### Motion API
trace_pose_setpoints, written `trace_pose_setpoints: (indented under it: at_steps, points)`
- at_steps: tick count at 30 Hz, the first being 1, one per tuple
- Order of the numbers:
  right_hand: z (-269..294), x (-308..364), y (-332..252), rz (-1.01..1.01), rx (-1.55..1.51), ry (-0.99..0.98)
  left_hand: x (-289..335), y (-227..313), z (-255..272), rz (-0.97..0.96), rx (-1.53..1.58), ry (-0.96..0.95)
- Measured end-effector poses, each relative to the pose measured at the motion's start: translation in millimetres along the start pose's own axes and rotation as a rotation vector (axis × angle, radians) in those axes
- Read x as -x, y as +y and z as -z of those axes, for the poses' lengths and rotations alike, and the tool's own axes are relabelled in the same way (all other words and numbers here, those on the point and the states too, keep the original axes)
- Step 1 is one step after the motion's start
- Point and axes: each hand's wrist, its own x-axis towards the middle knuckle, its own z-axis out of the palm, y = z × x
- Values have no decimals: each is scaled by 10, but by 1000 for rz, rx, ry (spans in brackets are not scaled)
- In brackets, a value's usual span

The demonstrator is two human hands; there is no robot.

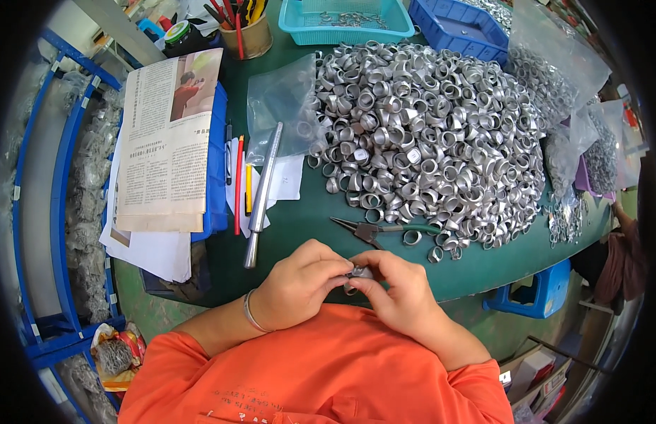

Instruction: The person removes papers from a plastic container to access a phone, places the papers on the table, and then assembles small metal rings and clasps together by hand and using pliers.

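Observation:
My left hand (299, 278) and my right hand (400, 286) meet at the table's near edge, in front of my orange shirt. Between their closed fingertips is a small grey metal ring (359, 272), partly covered by the fingers. Part of another ring shape (350, 289) shows just below the fingertips; whether it is separate I cannot tell. Beyond my hands, pliers (368, 230) with dark jaws and green handles lie on the green table. A big heap of silver-grey metal rings (434, 134) spreads behind them, with a few loose rings (435, 254) near my right hand.
A tapered metal ring mandrel (267, 191) lies left of the heap, beside a red pencil (238, 187). Further left, a newspaper (165, 141) covers a blue tray. A turquoise basket (345, 35) and a blue crate (461, 48) stand behind the heap. A blue stool (536, 297) is at right.

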Motion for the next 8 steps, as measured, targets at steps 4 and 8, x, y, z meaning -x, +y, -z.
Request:
trace_pose_setpoints:
  at_steps: [4, 8]
  points:
    - [60, -1, 41, -323, -285, -130, -21, 18, 30, -46, -100, -82]
    - [73, -46, 14, -336, -303, -63, 19, -17, -3, 483, 354, -115]
